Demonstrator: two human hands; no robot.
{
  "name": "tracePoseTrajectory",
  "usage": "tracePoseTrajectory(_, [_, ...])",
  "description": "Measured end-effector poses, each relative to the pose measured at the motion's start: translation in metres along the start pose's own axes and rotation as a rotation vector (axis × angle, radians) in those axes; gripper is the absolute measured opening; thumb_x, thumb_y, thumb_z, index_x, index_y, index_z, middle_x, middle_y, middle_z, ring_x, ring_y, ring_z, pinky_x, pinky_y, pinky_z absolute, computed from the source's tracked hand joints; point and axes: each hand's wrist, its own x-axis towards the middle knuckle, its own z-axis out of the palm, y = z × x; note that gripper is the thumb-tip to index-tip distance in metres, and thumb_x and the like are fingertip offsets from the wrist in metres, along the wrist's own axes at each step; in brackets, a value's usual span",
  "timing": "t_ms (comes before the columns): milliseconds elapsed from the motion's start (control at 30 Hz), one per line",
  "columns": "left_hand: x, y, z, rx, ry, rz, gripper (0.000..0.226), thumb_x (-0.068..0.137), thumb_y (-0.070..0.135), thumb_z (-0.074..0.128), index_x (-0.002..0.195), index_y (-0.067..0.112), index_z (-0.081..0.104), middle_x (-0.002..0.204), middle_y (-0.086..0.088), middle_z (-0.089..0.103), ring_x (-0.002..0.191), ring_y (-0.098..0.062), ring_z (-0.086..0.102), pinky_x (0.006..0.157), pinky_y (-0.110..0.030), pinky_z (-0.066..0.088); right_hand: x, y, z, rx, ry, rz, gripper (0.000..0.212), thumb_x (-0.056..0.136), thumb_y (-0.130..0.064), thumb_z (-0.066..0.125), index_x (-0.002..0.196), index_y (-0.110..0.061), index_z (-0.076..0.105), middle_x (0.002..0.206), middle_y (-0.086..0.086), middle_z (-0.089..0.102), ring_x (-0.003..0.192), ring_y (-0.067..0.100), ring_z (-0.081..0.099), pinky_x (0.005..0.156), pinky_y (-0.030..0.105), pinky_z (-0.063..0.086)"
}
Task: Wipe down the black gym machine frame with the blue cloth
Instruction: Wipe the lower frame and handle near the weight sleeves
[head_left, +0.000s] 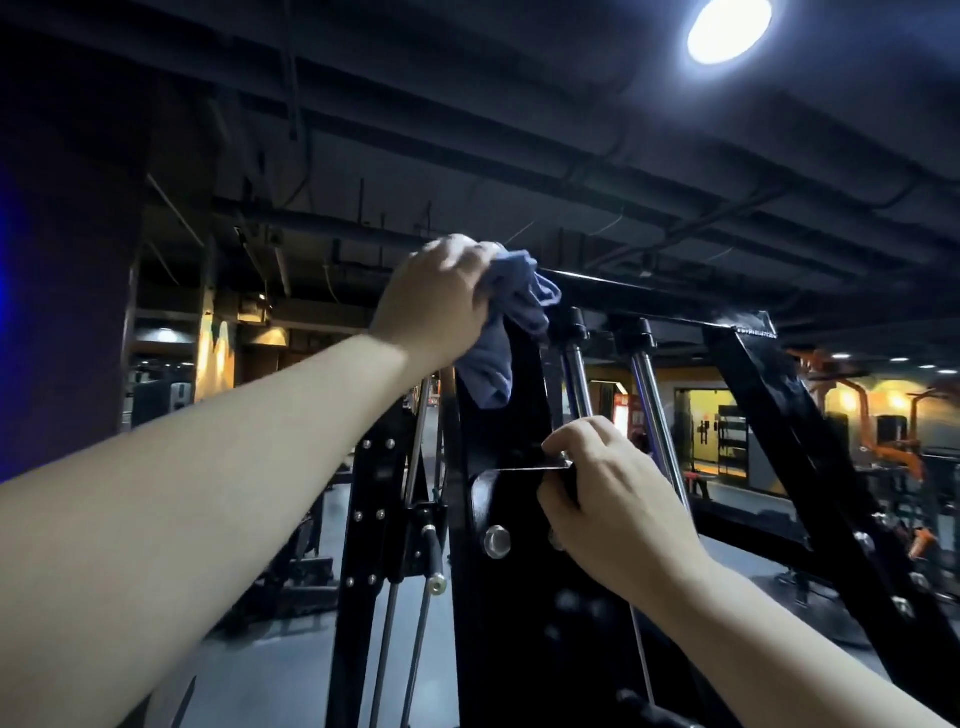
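The left hand (441, 301) is raised to the head of the near upright. Its fingers are curled round a bunched blue cloth (493, 364). The cloth is pressed onto the top corner of the black frame (519, 597), and a loose tail of it hangs down the upright's front face.

From that corner the frame offers two long axes. The upright drops straight down beneath the cloth, past a flat bracket (524, 470) and a large bolt (497, 541). The top bar (649, 293) runs off to the right and a little away from the person.

The right hand (613, 499) is lower and to the right of the cloth, well apart from it. It grips the end of the bracket, with the fingers hooked over the top edge and the thumb underneath. It carries no cloth and looks to be steadying the person or the machine.

Right of it, two chrome rods (652, 395) rise to the top bar, which ends at a slanted leg (779, 415).

The cloth hand is already on the corner, so it is the one placed for either stroke. A pass to the right along the top bar looks unobstructed. A pass down the upright would meet the bracket and the right hand holding it.
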Motion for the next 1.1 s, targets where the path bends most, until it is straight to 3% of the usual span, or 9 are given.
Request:
tracePoseTrajectory(67, [0.001, 0.009, 0.008, 0.068, 0.032, -0.161, 0.045, 0.091, 0.021, 0.052, 0.136, 0.015, 0.054, 0.134, -0.014, 0.054, 0.122, -0.039, 0.051, 0.101, -0.049, 0.044, 0.005, 0.000, -0.002, 0.018, -0.021, 0.020, 0.037, 0.097, -0.032, 0.052, 0.133, -0.021, 0.053, 0.128, -0.002, 0.057, 0.109, 0.021, 0.060, 0.089, 0.030, 0.047])
tracePoseTrajectory(133, [-0.014, 0.031, 0.023, 0.143, -0.026, -0.114, 0.052, 0.091, 0.026, 0.050, 0.141, 0.015, 0.048, 0.146, -0.015, 0.044, 0.134, -0.040, 0.038, 0.114, -0.052, 0.030, 0.015, -0.001, -0.004, 0.126, -0.025, 0.045, 0.050, 0.098, -0.031, 0.052, 0.146, -0.025, 0.039, 0.140, 0.001, 0.050, 0.122, 0.021, 0.055, 0.101, 0.035, 0.046])
tracePoseTrajectory(267, [-0.033, 0.057, 0.023, -0.109, -0.200, -0.088, 0.067, 0.085, 0.049, 0.030, 0.146, 0.026, 0.043, 0.155, 0.001, 0.038, 0.148, -0.022, 0.025, 0.124, -0.048, 0.009, 0.047, -0.006, -0.001, 0.507, 0.045, 0.060, 0.076, 0.096, -0.019, 0.051, 0.161, -0.036, 0.014, 0.164, -0.011, 0.013, 0.150, 0.010, 0.018, 0.120, 0.025, 0.023])
tracePoseTrajectory(400, [-0.021, 0.037, 0.005, -0.512, -0.238, -0.137, 0.059, 0.080, 0.044, 0.039, 0.134, 0.026, 0.056, 0.136, 0.005, 0.059, 0.132, -0.019, 0.050, 0.114, -0.046, 0.035, 0.076, -0.010, 0.008, 0.453, 0.054, 0.034, 0.076, 0.093, -0.033, 0.052, 0.161, -0.035, 0.018, 0.168, -0.009, -0.018, 0.155, 0.013, -0.006, 0.127, 0.039, 0.011])
tracePoseTrajectory(500, [-0.021, 0.027, -0.003, -0.902, -0.150, -0.292, 0.053, 0.086, 0.029, 0.046, 0.139, 0.031, 0.052, 0.133, 0.014, 0.062, 0.126, -0.003, 0.055, 0.110, -0.032, 0.041, 0.101, -0.015, 0.015, 0.445, 0.149, -0.119, 0.060, 0.092, -0.038, 0.054, 0.144, -0.015, 0.038, 0.169, 0.007, 0.006, 0.153, 0.027, 0.018, 0.122, 0.045, 0.026])
tracePoseTrajectory(567, [-0.020, 0.020, -0.006, -0.786, -0.047, -0.332, 0.055, 0.086, 0.030, 0.041, 0.140, 0.032, 0.051, 0.134, 0.012, 0.061, 0.124, -0.002, 0.054, 0.110, -0.031, 0.041, 0.120, -0.017, 0.019, 0.464, 0.150, -0.238, 0.053, 0.094, -0.026, 0.056, 0.140, -0.005, 0.042, 0.162, 0.013, 0.028, 0.149, 0.028, 0.030, 0.117, 0.049, 0.033])
tracePoseTrajectory(700, [-0.015, 0.010, 0.006, -0.571, 0.079, -0.289, 0.053, 0.092, 0.032, 0.033, 0.143, 0.032, 0.047, 0.138, 0.008, 0.057, 0.129, -0.009, 0.050, 0.112, -0.038, 0.040, 0.155, -0.001, 0.023, 0.235, 0.218, -0.410, 0.056, 0.096, -0.023, 0.053, 0.147, -0.003, 0.041, 0.156, 0.014, 0.039, 0.148, 0.029, 0.034, 0.117, 0.047, 0.034])
tracePoseTrajectory(967, [-0.011, 0.019, 0.040, -0.256, 0.188, -0.180, 0.056, 0.092, 0.001, 0.038, 0.148, 0.007, 0.042, 0.147, -0.010, 0.049, 0.143, -0.020, 0.035, 0.122, -0.045, 0.026, 0.207, 0.057, 0.018, 0.333, 0.218, 0.243, 0.051, 0.105, -0.047, 0.039, 0.153, -0.039, 0.026, 0.167, 0.010, 0.008, 0.152, 0.038, 0.011, 0.121, 0.054, 0.026])
tracePoseTrajectory(1100, [-0.007, 0.014, 0.037, -0.233, 0.184, -0.165, 0.056, 0.095, 0.002, 0.051, 0.149, 0.009, 0.038, 0.147, -0.008, 0.047, 0.138, -0.023, 0.038, 0.119, -0.045, 0.030, 0.195, 0.003, 0.023, 0.454, 0.221, -0.047, 0.058, 0.091, -0.037, 0.038, 0.148, -0.038, 0.028, 0.160, 0.005, 0.020, 0.147, 0.033, 0.023, 0.120, 0.049, 0.029])
